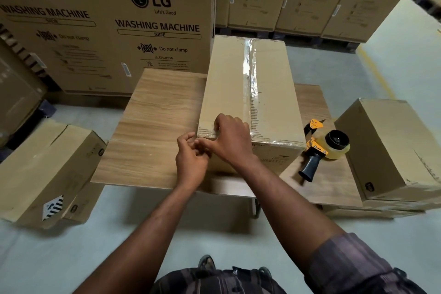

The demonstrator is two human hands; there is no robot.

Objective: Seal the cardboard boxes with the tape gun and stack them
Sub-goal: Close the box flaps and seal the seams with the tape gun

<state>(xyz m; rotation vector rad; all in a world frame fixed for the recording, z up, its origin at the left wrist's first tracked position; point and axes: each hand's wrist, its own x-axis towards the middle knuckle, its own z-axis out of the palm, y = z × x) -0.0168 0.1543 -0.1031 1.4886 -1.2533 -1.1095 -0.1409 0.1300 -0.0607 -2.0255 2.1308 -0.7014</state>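
A long cardboard box (229, 83) lies on the wooden table (152, 126), with clear tape along its top seam and across its near edge. My right hand (230, 137) rests on the box's near left corner, fingers pressing the tape down. My left hand (191, 157) is just below that corner, fingers curled, pinching the tape end against the box side. The yellow tape gun (322, 148) lies on the table right of the box, handle towards me; neither hand touches it.
A sealed box (391, 148) stands on the table's right end. Another box (45, 169) with an unsealed seam sits on the floor at left. Tall washing machine cartons (107, 24) wall off the back. Grey floor lies between me and the table.
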